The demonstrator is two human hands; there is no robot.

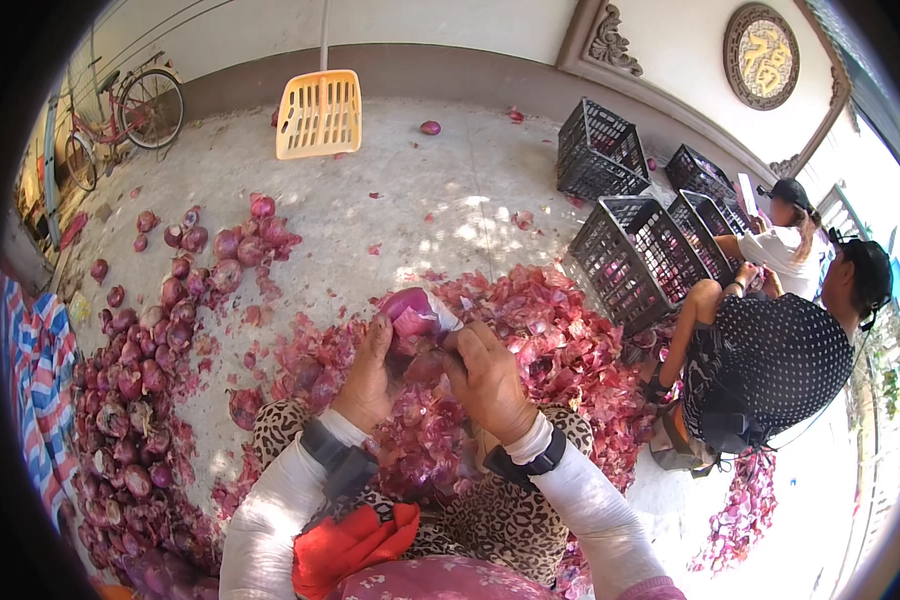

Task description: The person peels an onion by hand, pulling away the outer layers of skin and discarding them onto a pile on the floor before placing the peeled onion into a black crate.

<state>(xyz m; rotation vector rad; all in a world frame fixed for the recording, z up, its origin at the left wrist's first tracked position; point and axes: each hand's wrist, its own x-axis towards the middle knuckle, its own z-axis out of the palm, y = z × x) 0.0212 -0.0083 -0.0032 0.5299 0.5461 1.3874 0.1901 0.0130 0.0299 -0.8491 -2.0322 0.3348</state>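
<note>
My left hand [371, 375] holds a red onion [409, 311] from its left side, thumb against the bulb. The onion shows smooth purple flesh, with a pale strip of skin [444, 315] standing off its right side. That strip's end meets the pinched fingers of my right hand [487, 379]. Below both hands spreads a heap of loose red onion skins [555, 337], some of it between my knees. A red cloth [356, 544] lies on my lap.
Unpeeled onions [131, 427] form a long pile at left beside a striped tarp [41, 390]. Black plastic crates [630, 255] stand at right, near two seated people [772, 352]. A yellow slotted shovel [319, 112] and a bicycle [124, 112] are by the wall.
</note>
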